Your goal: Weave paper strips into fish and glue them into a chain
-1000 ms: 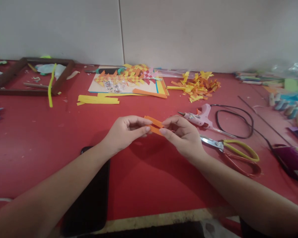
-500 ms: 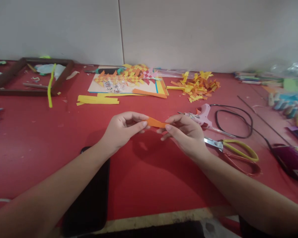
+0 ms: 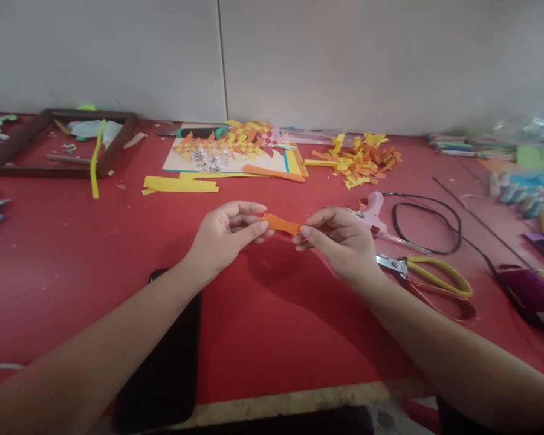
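Above the middle of the red table, an orange paper strip [image 3: 281, 225] is stretched between my two hands. My left hand [image 3: 231, 232] pinches its left end between thumb and fingers. The right end is in the pinch of my right hand [image 3: 340, 241]. The strip looks folded or doubled, with its layers slightly fanned. Just behind my right hand lies a pink glue gun [image 3: 374, 214], partly hidden by the fingers. Scissors [image 3: 428, 278] with one yellow and one red handle lie beside my right wrist. Under my left forearm is a black phone [image 3: 167, 362].
Yellow strips [image 3: 181, 184] lie beyond my hands, near woven orange and yellow paper pieces [image 3: 236, 142]. A heap of cut paper [image 3: 367, 158] sits at the back. A brown frame [image 3: 40, 171] stands far left. A black cord [image 3: 457, 223] loops at right.
Both hands still hold the orange strip. Its left end now shows more, with the layers fanned slightly, and my right fingers have drawn closer together around the other end.
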The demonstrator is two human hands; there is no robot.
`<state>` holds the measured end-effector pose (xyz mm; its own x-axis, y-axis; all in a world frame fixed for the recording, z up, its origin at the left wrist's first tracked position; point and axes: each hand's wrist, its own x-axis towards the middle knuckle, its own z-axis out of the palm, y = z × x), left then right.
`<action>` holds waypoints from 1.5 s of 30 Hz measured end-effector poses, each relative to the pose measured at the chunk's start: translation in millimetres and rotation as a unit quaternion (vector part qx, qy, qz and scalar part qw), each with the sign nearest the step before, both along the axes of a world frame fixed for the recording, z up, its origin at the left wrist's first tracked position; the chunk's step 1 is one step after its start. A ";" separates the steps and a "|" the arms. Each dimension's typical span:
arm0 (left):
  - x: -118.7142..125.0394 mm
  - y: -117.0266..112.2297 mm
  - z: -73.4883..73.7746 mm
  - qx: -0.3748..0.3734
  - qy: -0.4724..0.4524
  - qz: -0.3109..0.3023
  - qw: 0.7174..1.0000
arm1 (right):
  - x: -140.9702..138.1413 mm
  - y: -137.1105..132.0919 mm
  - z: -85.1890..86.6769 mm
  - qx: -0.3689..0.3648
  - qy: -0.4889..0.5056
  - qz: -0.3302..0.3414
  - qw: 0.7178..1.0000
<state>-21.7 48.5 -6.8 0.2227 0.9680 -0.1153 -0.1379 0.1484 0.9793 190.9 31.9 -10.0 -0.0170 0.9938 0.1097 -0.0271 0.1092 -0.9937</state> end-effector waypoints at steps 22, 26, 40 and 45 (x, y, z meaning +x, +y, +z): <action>2.2 3.1 -0.6 -0.002 -0.030 0.029 0.999 | 2.0 1.8 -5.0 0.010 0.024 0.013 1.000; 2.9 3.4 0.8 -0.014 -0.036 0.029 0.999 | 3.4 2.8 -6.6 0.018 0.028 0.033 0.999; 1.4 4.7 -4.7 -0.027 0.020 0.016 0.999 | 5.5 1.5 -14.7 0.141 -0.296 -0.024 0.945; -24.8 23.1 8.7 0.013 0.226 0.044 0.973 | 10.1 11.6 -22.3 0.159 -0.396 -0.062 0.902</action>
